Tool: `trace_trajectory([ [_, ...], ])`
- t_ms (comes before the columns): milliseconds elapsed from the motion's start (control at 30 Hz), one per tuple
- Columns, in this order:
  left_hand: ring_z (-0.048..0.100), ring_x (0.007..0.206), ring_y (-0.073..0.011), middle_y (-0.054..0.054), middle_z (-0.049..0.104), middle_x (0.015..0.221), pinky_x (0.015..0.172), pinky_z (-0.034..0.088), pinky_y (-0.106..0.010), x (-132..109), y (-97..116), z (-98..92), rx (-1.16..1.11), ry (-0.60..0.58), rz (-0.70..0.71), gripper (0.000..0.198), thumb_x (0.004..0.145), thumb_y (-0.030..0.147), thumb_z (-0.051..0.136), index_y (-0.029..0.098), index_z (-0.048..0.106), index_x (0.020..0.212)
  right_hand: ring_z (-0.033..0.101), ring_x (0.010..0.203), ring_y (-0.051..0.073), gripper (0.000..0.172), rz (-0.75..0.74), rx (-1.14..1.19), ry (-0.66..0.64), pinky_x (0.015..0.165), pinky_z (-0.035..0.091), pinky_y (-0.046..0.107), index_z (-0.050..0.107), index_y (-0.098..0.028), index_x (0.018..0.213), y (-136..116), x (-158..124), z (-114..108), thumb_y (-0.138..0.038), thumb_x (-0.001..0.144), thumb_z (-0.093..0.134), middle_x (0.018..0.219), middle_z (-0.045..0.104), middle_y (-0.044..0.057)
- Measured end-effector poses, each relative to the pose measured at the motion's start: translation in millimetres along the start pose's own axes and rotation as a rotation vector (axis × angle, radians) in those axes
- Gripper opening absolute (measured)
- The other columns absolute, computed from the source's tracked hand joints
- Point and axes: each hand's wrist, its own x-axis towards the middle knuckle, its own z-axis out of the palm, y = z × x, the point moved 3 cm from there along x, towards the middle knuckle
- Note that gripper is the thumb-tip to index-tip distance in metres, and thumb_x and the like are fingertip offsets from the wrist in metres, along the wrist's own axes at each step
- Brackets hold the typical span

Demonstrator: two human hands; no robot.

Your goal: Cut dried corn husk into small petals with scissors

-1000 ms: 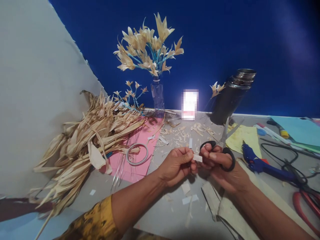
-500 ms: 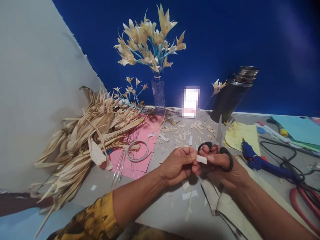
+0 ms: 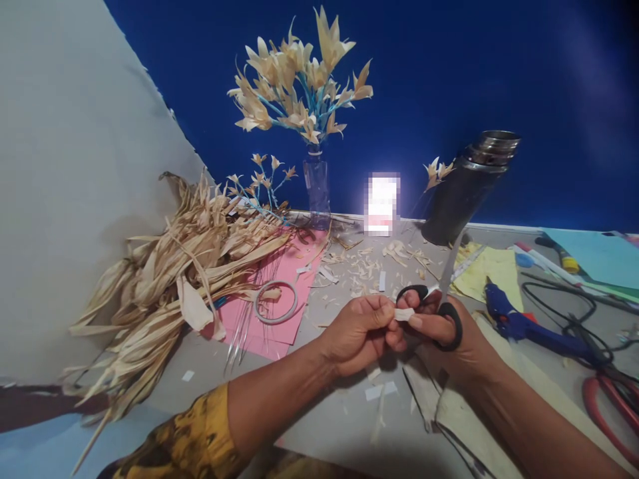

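Between thumb and fingers my left hand [image 3: 362, 332] pinches a small pale strip [image 3: 404, 315], which could be husk or paper. My right hand [image 3: 449, 339] has its thumb and fingers through the black handles of a pair of scissors [image 3: 452, 263], whose blades point up and away, parted. The right thumb reaches the free end of the strip. Below the hands, white paper scraps [image 3: 380, 390] and thin shavings lie on the grey table [image 3: 319, 419].
A heap of dried corn husks [image 3: 200, 266] and pink paper [image 3: 279, 332] with a tape ring [image 3: 257, 309] lie left. Behind stand husk flowers [image 3: 299, 80] in a plastic bottle [image 3: 317, 189] and a dark flask [image 3: 464, 193]. A blue glue gun [image 3: 534, 326] and red-handled tool [image 3: 612, 406] lie right.
The scissors have turned slightly to the right in my right hand. My right thumb has come onto the strip's end, and the strip sits more level. My left hand has barely moved.
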Motion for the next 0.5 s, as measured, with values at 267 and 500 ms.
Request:
trace_trajectory([
  [267, 0.05, 0.052, -0.0073, 0.002, 0.057, 0.063, 0.057, 0.04, -0.023, 1.8, 9.9, -7.1, 0.078, 0.101, 0.096, 0.035, 0.069, 0.033, 0.087, 0.013, 0.059, 0.072, 0.055, 0.06, 0.014, 0.035, -0.131, -0.041, 0.025, 0.059, 0.048, 0.026, 0.069, -0.02, 0.09, 0.6, 2.3, -6.6, -0.038, 0.066, 0.087, 0.071, 0.063, 0.0],
  [500, 0.05, 0.05, -0.007, 0.001, 0.056, 0.059, 0.059, 0.041, -0.024, 0.3, 5.5, -3.4, 0.138, 0.011, 0.034, 0.037, 0.07, 0.035, 0.087, 0.013, 0.057, 0.068, 0.053, 0.058, 0.014, 0.025, -0.01, 0.044, -0.057, 0.058, 0.044, 0.027, 0.065, -0.02, 0.075, 1.3, 0.2, 6.3, -0.03, 0.064, 0.086, 0.065, 0.06, -0.001],
])
